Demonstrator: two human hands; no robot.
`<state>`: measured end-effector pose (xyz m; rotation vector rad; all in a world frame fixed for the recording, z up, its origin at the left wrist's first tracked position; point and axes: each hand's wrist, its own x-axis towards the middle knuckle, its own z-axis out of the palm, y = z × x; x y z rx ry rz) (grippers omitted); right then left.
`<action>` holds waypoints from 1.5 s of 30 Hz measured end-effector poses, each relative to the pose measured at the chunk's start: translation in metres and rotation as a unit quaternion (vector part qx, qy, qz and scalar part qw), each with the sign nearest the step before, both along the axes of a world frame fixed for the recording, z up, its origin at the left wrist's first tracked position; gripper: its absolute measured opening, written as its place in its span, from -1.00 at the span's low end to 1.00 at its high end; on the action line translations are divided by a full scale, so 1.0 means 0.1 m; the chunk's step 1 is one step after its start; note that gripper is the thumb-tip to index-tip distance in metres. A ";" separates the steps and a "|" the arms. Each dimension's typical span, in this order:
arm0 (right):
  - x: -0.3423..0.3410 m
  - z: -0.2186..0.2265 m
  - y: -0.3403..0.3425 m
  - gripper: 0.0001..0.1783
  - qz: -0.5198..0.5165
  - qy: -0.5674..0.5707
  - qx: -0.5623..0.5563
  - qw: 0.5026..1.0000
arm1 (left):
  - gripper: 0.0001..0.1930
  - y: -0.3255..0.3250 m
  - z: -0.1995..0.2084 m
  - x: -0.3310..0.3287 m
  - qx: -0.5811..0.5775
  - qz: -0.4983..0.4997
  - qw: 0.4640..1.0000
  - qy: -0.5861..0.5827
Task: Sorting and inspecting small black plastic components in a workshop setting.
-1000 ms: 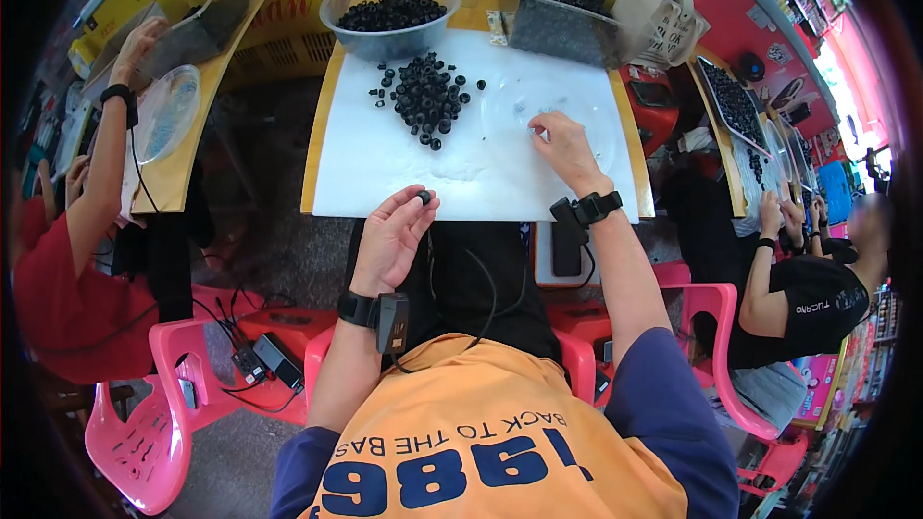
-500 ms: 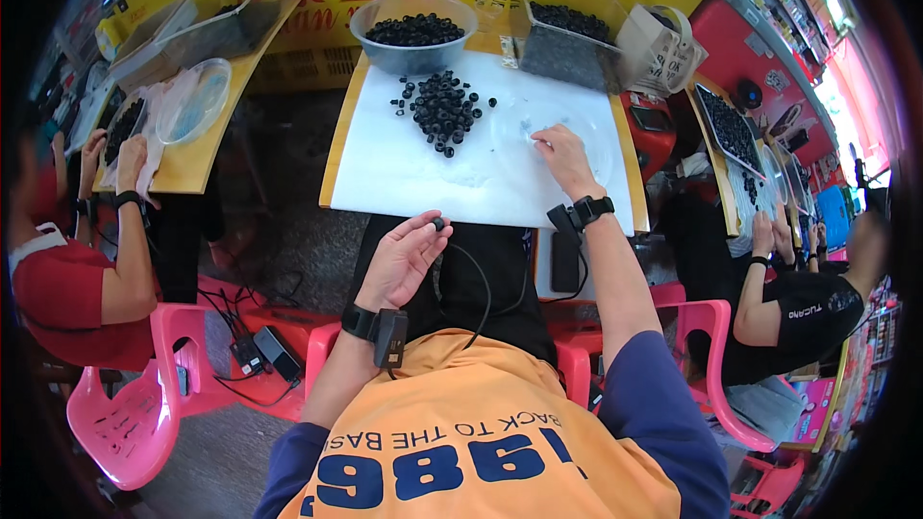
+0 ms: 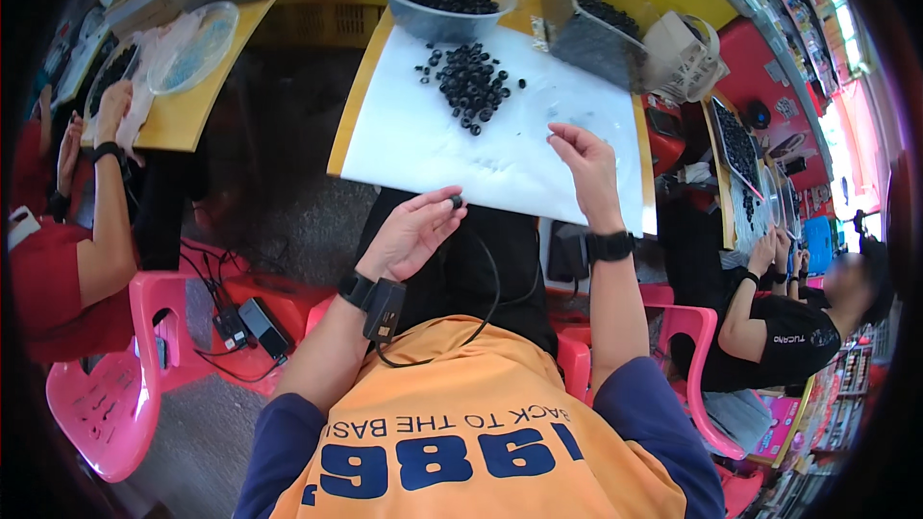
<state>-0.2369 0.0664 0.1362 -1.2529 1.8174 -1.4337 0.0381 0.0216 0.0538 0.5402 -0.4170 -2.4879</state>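
Observation:
My left hand [image 3: 413, 234], at the near edge of the white board [image 3: 404, 139], pinches a small round black plastic piece [image 3: 456, 202] between thumb and fingertips. Above the board's right part is my right hand [image 3: 591, 173], thumb and forefinger drawn together; whatever sits between them is too small to make out. A shallow clear round dish [image 3: 615, 127] lies partly behind that hand, with faint tiny bits in it. Left of it, a loose pile of black ring-like pieces [image 3: 471, 85] spreads over the board.
A translucent bowl [image 3: 444, 29] of black pieces stands at the back, beside a clear bin [image 3: 588, 50] of more. A cloth bag [image 3: 681, 62] is at the right corner. Co-workers sit left [image 3: 72, 279] and right [image 3: 793, 341]. Below runs a black cable [image 3: 495, 274].
My right hand has drawn back toward me from the clear dish, fingertips still together. My left hand has come slightly nearer the board with the black piece. The whole view has shifted.

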 end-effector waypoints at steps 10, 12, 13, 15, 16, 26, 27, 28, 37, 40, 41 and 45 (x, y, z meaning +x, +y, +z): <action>1.23 0.10 0.27 -0.87 0.092 0.019 0.018 0.995 | -0.73 0.00 0.18 0.10 -0.025 0.010 1.000 0.015; 1.26 0.10 0.27 -0.85 0.092 0.045 0.011 0.995 | -0.74 0.00 0.16 0.10 -0.024 0.014 0.999 0.016; 1.26 0.10 0.27 -0.85 0.094 0.067 0.000 0.993 | -0.74 0.00 0.16 0.09 -0.026 0.015 0.999 0.013; 1.27 0.09 0.27 -0.85 0.096 0.111 -0.020 0.989 | -0.74 0.01 0.16 0.07 -0.029 0.014 0.999 0.005; 1.28 0.09 0.28 -0.84 0.090 0.114 -0.015 0.989 | -0.74 0.02 0.15 0.07 -0.031 0.014 0.999 0.003; 1.33 0.01 0.32 -0.81 0.085 0.186 -0.026 0.979 | -0.75 0.04 0.06 0.03 -0.011 0.031 0.999 -0.002; 1.34 0.01 0.31 -0.81 0.091 0.193 -0.026 0.977 | -0.75 0.03 0.05 0.03 -0.009 0.038 0.999 -0.003; 1.33 0.02 0.31 -0.80 0.082 0.188 -0.027 0.978 | -0.75 0.02 0.04 0.03 -0.009 0.039 0.999 0.003; 1.23 0.06 0.25 -0.71 0.121 0.250 -0.042 0.960 | -0.73 0.01 0.07 0.02 -0.013 0.043 0.999 0.013; 1.26 0.04 0.26 -0.73 0.122 0.248 -0.040 0.960 | -0.72 0.01 0.08 0.03 -0.009 0.046 0.999 0.018; 1.25 0.05 0.25 -0.73 0.113 0.248 -0.049 0.961 | -0.72 0.01 0.09 0.03 -0.007 0.045 0.999 0.019; 1.14 0.12 0.13 -0.77 0.081 0.241 -0.068 0.965 | -0.70 0.00 0.11 0.05 0.001 0.032 0.998 0.057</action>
